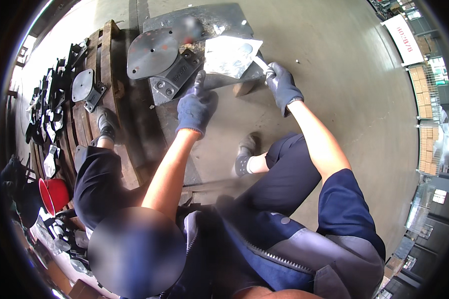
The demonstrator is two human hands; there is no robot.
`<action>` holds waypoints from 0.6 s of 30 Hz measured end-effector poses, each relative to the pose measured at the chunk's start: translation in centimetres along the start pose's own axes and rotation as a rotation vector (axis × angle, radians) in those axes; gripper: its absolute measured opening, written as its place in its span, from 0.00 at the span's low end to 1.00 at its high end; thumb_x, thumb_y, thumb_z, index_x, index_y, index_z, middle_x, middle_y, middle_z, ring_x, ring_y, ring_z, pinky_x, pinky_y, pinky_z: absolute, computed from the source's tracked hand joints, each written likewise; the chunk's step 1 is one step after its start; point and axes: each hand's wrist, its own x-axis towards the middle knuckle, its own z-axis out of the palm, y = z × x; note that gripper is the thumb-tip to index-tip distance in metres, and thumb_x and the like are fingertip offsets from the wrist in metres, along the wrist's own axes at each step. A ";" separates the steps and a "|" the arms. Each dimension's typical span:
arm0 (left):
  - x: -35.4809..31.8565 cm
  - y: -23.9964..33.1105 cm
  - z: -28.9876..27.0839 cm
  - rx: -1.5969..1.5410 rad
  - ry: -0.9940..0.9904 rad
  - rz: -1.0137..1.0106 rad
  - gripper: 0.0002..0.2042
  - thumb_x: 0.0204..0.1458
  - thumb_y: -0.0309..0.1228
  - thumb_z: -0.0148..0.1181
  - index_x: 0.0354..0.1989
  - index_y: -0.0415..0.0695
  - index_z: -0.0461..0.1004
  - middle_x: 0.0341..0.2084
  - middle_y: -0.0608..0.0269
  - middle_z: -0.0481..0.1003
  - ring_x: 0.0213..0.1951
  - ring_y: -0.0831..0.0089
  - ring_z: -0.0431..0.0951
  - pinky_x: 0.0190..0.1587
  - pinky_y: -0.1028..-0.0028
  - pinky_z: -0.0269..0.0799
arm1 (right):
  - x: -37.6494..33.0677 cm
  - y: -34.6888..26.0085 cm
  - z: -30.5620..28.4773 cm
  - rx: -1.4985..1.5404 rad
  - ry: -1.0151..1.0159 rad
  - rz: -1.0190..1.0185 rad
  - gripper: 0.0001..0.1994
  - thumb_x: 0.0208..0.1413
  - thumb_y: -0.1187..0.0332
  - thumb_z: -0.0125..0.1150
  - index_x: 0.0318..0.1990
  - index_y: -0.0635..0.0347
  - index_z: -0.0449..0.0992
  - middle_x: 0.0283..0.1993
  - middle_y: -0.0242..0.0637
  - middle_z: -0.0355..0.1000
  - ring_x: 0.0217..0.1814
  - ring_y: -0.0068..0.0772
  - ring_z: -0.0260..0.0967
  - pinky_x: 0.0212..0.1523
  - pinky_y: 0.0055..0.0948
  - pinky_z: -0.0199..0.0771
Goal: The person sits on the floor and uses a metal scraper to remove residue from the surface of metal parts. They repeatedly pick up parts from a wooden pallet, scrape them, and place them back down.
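Left hand (pixel 193 109) reaches a finger toward the grey metal bracket (pixel 179 71) on the counter (pixel 222 14), any grip beyond my telling, while right hand (pixel 271 74) pinches a white stick (pixel 260 64) that, snagging the seemingly loose white sheet (pixel 224 54), could drag it off.

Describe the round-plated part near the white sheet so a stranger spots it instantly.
Find the dark work surface. Left of its white sheet lies a grey metal part. Reddish spots set its plate apart from the similar part on the pallet.
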 end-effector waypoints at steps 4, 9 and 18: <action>1.8 0.2 0.4 -0.112 -0.079 -0.071 0.32 0.49 0.40 0.58 0.64 0.52 0.57 0.30 0.49 0.78 0.32 0.54 0.79 0.35 0.61 0.73 | 1.8 1.1 0.3 0.150 0.060 -0.033 0.12 0.56 0.67 0.53 0.24 0.67 0.69 0.23 0.27 0.60 0.25 0.20 0.55 0.25 0.28 0.59; 3.0 1.4 -0.4 0.009 -0.192 -0.173 0.31 0.49 0.43 0.57 0.63 0.51 0.58 0.26 0.52 0.78 0.31 0.53 0.79 0.35 0.61 0.72 | 1.9 1.0 0.1 -0.767 0.163 -0.387 0.05 0.54 0.70 0.48 0.32 0.61 0.69 0.26 0.50 0.70 0.25 0.48 0.65 0.30 0.36 0.67; 4.3 1.6 -1.2 0.066 -0.288 -0.167 0.23 0.52 0.45 0.50 0.51 0.42 0.71 0.25 0.43 0.76 0.31 0.47 0.77 0.36 0.55 0.72 | 0.9 -1.0 1.4 -0.938 0.061 -0.307 0.09 0.57 0.62 0.47 0.34 0.55 0.71 0.27 0.53 0.71 0.32 0.60 0.69 0.31 0.50 0.67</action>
